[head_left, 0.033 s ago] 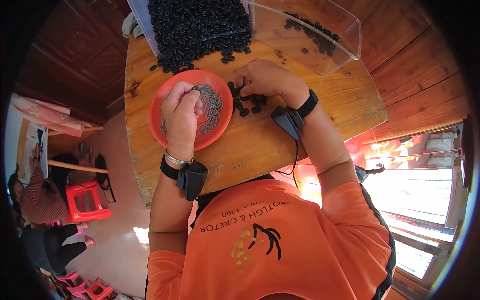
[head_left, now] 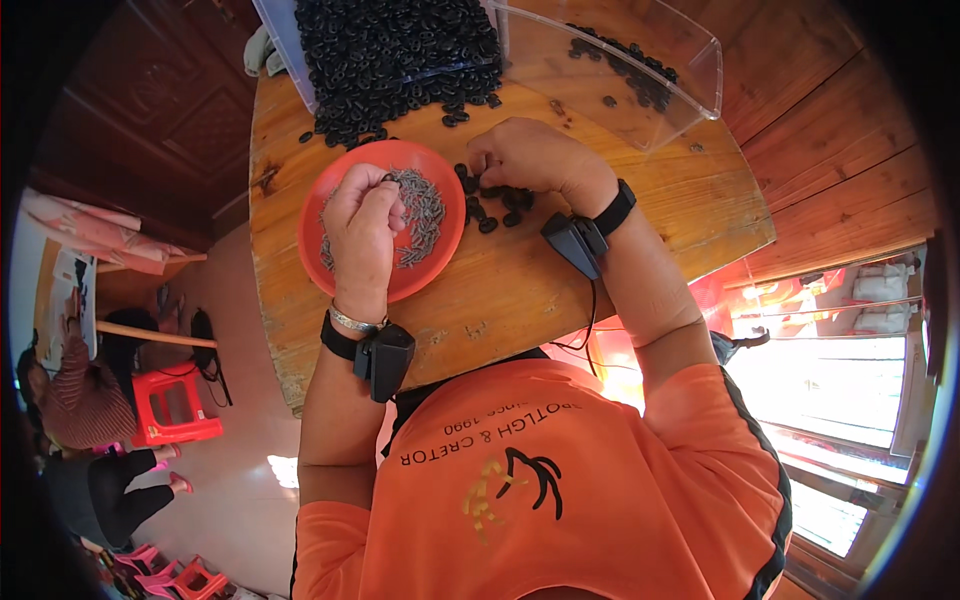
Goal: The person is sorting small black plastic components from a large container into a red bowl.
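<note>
My left hand is closed above a round red plate, its fingers pinching a small black piece that barely shows. Small grey metal pins or screws lie loose in that plate, partly covered by the hand. Right of the plate's rim, several black oval pieces with holes are scattered on the wooden table. Over their far side my right hand is curled shut, thumb and fingers together; what they hold, if anything, is hidden.
A clear plastic bin at the far edge spills a heap of black oval pieces onto the table. Beside it lies a transparent tray or lid with more pieces. A red stool and another person are off to the left.
</note>
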Action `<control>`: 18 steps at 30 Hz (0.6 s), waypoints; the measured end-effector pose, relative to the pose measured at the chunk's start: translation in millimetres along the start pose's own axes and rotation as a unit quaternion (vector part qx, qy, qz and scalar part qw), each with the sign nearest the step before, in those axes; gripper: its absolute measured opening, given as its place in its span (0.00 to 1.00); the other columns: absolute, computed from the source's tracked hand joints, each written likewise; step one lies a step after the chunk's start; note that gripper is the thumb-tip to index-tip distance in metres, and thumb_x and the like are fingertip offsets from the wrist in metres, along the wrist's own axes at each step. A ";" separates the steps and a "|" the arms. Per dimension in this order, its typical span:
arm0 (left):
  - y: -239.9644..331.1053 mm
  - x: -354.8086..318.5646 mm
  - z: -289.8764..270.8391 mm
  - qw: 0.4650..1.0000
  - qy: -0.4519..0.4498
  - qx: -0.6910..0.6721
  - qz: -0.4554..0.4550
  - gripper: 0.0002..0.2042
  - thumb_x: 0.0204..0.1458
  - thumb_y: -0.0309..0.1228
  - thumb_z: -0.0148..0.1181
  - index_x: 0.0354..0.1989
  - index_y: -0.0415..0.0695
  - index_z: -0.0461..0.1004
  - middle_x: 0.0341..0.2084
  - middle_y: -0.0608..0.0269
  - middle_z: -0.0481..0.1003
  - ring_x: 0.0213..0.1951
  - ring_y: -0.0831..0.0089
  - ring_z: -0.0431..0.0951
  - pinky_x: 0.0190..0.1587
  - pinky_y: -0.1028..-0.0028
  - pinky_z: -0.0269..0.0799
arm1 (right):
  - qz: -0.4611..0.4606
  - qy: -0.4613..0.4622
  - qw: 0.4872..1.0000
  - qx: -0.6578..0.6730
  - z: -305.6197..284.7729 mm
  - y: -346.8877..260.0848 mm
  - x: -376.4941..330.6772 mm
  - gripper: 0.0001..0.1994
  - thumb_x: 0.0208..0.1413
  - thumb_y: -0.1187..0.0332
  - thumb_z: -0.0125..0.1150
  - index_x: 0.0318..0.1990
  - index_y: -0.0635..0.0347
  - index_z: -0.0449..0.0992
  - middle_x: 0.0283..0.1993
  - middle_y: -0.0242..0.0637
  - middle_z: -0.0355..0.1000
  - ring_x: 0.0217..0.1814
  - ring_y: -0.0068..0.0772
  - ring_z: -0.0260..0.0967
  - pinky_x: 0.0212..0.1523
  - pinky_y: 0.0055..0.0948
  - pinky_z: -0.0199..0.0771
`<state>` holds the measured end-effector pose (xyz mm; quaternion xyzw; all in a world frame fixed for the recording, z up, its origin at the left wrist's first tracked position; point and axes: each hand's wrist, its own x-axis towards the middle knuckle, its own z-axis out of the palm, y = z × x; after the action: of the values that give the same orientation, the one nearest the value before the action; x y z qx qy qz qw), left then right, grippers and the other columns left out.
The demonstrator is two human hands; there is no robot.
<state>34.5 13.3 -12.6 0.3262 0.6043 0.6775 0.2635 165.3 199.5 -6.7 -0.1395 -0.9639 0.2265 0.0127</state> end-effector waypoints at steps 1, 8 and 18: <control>-0.4 0.4 -0.3 1.000 -0.001 0.000 0.000 0.05 0.51 0.23 0.48 0.25 0.40 0.68 0.17 0.70 0.67 0.20 0.85 0.65 0.22 0.83 0.61 | 0.001 0.033 0.999 -0.014 3.4 2.0 0.5 0.08 0.40 0.67 0.63 0.30 0.57 0.75 0.27 0.38 0.74 0.32 0.40 0.72 0.31 0.35 0.68; 1.2 -0.2 -0.4 1.000 0.005 -0.004 -0.009 0.05 0.51 0.23 0.48 0.25 0.40 0.68 0.17 0.70 0.67 0.20 0.85 0.65 0.22 0.84 0.61 | -0.008 0.020 1.000 -0.015 -7.0 -7.4 -7.0 0.07 0.39 0.67 0.62 0.28 0.54 0.77 0.26 0.35 0.74 0.32 0.40 0.72 0.31 0.35 0.68; 2.0 -1.2 -0.2 1.000 -0.005 -0.006 -0.007 0.04 0.50 0.24 0.48 0.26 0.40 0.69 0.18 0.70 0.68 0.21 0.85 0.65 0.23 0.84 0.61 | -0.010 -0.037 0.998 -0.042 -2.2 -12.9 -6.0 0.06 0.33 0.70 0.60 0.23 0.57 0.76 0.25 0.36 0.74 0.28 0.42 0.71 0.28 0.37 0.67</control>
<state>35.2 12.0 -10.7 0.3238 0.6011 0.6777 0.2730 167.9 187.8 1.1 -0.1221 -0.9736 0.1909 -0.0264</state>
